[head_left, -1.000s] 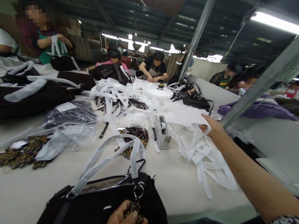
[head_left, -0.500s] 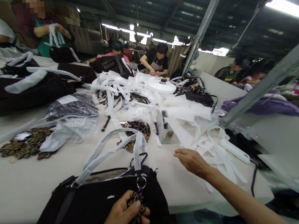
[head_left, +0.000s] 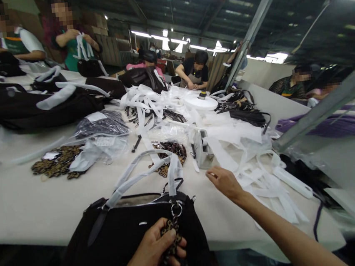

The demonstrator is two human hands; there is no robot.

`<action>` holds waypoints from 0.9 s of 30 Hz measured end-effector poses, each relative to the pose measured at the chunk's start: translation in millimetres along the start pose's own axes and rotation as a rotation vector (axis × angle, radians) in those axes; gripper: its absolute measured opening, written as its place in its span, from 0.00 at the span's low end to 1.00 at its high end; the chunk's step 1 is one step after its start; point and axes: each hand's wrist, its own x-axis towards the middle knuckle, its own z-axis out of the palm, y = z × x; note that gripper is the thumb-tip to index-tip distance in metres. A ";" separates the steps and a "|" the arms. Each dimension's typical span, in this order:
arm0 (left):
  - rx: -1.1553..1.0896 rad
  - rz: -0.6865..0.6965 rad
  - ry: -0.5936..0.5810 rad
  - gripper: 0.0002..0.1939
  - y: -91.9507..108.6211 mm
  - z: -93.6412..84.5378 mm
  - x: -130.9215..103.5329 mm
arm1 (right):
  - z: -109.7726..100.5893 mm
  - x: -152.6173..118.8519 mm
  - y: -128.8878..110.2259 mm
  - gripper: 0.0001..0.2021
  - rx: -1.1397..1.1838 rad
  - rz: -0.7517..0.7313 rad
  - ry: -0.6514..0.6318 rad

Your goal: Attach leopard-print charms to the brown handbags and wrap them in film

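Observation:
A black handbag (head_left: 124, 234) stands at the table's front edge, its two handles (head_left: 137, 185) wrapped in white covering. From a metal ring (head_left: 176, 209) at the base of one handle hangs a leopard-print charm (head_left: 174, 238). My left hand (head_left: 156, 241) is closed around this charm, against the bag's front. To the right of the bag, my right hand (head_left: 226, 182) hovers over the table with its fingers pressed together; whatever they may hold is hidden. Just beyond it stands a small tape dispenser-like metal box (head_left: 203, 149).
Leopard-print pieces lie in piles at left (head_left: 58, 163) and centre (head_left: 168, 163). A plastic bag of dark items (head_left: 101, 125), white strips (head_left: 264, 183) and a white roll (head_left: 200, 102) cover the table. More dark bags (head_left: 43, 106) lie left. Several co-workers sit or stand behind; a metal post (head_left: 328, 101) slants at right.
The camera view has shifted, so the scene sits further right. My left hand keeps hold of the charm. My right hand has moved slightly left relative to the table, near the metal box.

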 end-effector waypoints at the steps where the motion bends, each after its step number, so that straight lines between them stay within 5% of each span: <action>1: 0.003 0.002 -0.007 0.19 0.4 0.5 -0.2 | -3.2 1.6 -14.6 0.12 0.036 -0.020 0.010; 6: 0.009 0.017 -0.046 0.20 0.1 0.2 2.3 | -22.6 14.8 -68.5 0.10 0.414 -0.053 0.153; 14: 0.468 0.161 -0.033 0.11 22.7 -11.7 -9.3 | -51.8 42.9 -57.8 0.17 0.691 0.192 0.353; 17: 0.579 0.181 -0.015 0.08 22.5 -15.0 -9.1 | -71.2 42.6 -75.6 0.15 0.875 0.177 0.239; 20: 0.714 0.255 0.111 0.11 19.9 -16.6 -10.1 | -92.7 27.5 -101.5 0.09 1.127 0.128 0.382; 21: 0.744 0.323 0.185 0.16 20.6 -16.3 -12.2 | -97.8 18.7 -110.8 0.07 1.197 0.085 0.370; 24: 0.753 0.574 0.312 0.32 30.9 -11.1 -25.4 | -102.2 -13.2 -137.7 0.03 1.283 -0.008 0.050; 27: 0.672 0.607 0.121 0.36 48.4 -1.5 -42.1 | -94.7 -41.0 -156.1 0.04 1.304 -0.054 -0.156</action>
